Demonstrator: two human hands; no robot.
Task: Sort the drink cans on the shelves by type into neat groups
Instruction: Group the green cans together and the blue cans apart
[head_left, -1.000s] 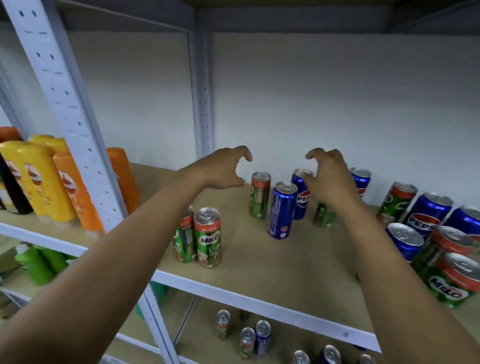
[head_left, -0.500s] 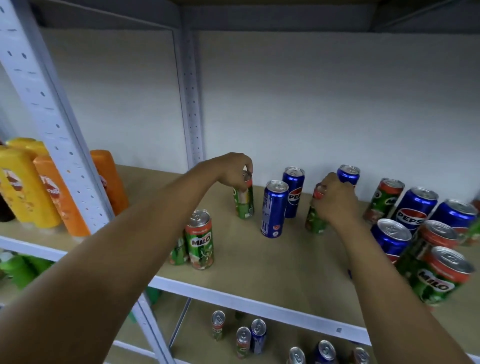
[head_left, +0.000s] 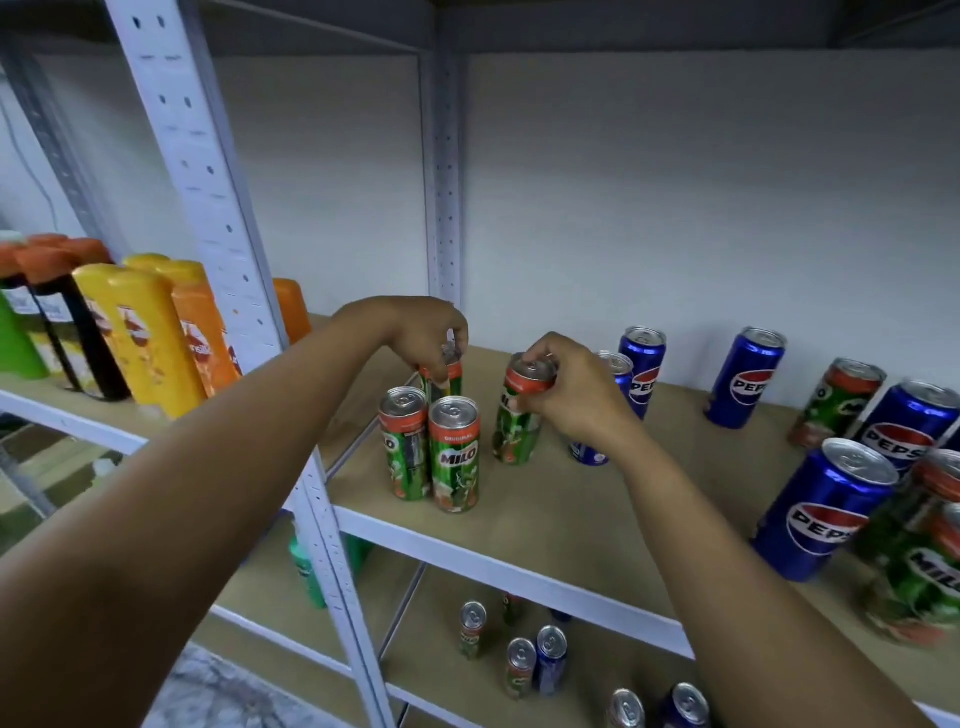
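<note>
White wall at the back, white metal racking in front of it, and a brown shelf (head_left: 550, 514) ran across the head view, the only view on offer. Left hand (head_left: 423, 332) was up at the rear, fingers curled over the top of a Milo can (head_left: 451, 378) that stood just behind two upright Milo cans (head_left: 431, 449) near the front edge. Right hand (head_left: 569, 392) gripped the rim of another Milo can (head_left: 514, 421), which was tilted and sat just beside that pair, apart from it. Behind the right hand stood two Pepsi cans (head_left: 640, 366), one largely hidden by the wrist, and a third Pepsi can (head_left: 745, 376) stood alone further right. Out at the right edge, Pepsi and Milo cans were mixed together in a loose cluster (head_left: 878, 467), touching one another. Beyond the post (head_left: 208, 208) on the left, yellow and orange bottles (head_left: 156, 332) lined the neighbouring bay. Down on the lower shelf (head_left: 426, 654), several small cans (head_left: 519, 654) of both kinds stood scattered.
</note>
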